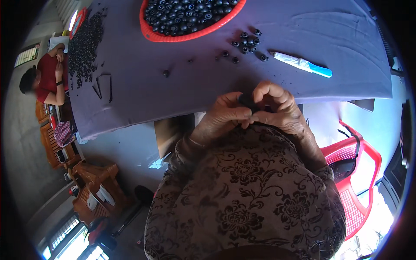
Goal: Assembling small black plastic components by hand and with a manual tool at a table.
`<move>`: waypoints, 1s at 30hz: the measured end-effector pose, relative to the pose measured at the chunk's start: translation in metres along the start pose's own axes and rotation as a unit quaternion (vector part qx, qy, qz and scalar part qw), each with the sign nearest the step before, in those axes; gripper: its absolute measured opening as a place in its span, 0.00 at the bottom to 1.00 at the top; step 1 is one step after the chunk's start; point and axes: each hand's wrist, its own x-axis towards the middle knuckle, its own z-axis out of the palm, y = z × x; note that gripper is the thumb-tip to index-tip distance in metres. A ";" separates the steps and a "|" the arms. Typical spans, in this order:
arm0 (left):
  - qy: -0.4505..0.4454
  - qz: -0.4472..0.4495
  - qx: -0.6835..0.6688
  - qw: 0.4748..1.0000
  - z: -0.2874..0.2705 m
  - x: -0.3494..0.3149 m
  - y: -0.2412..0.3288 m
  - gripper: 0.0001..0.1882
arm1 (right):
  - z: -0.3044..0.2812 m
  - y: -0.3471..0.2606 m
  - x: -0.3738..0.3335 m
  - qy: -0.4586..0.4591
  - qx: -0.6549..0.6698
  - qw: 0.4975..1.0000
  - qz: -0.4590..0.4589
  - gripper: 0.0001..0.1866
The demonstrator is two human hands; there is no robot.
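Observation:
Close together at the table's near edge, both my hands pinch one small, round black part [248,101]. My left hand [221,117] has its thumb and fingertips on the part's left side. From the other side, the curled fingers and thumb of my right hand [281,108] close on it. My fingers cover much of the part, so its exact kind is unclear. Beyond them lies a small cluster of round black hollow parts [246,45], with a few loose ones about it. A knife with a blue handle and a wrapped blade [303,64] rests to the right.
A red basket [156,38] heaped with similar black parts stands at the far middle of the cloth-covered table [138,91]. Many small black pieces [86,47] spread at the left, near thin dark tools [104,89]. A person in red [47,78] sits there. A red plastic chair [355,199] stands right.

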 end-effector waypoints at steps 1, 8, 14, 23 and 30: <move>-0.023 -0.010 0.010 1.000 -0.002 -0.003 0.000 0.08 | -0.001 0.002 0.001 -0.004 -0.001 1.000 0.001 0.14; 0.003 -0.039 -0.035 0.999 -0.005 -0.023 -0.001 0.11 | 0.006 0.001 0.009 -0.108 -0.268 0.957 -0.016 0.14; -0.039 0.043 -0.149 0.987 -0.032 -0.035 -0.021 0.11 | 0.007 0.011 0.064 0.064 -0.535 0.787 -0.300 0.10; -0.042 0.060 -0.190 0.979 -0.038 -0.041 -0.018 0.09 | -0.002 0.031 0.118 0.150 -0.791 0.421 -0.417 0.07; -0.010 0.061 -0.201 0.978 -0.042 -0.038 -0.016 0.08 | 0.003 0.027 0.112 0.115 -0.803 0.422 -0.405 0.07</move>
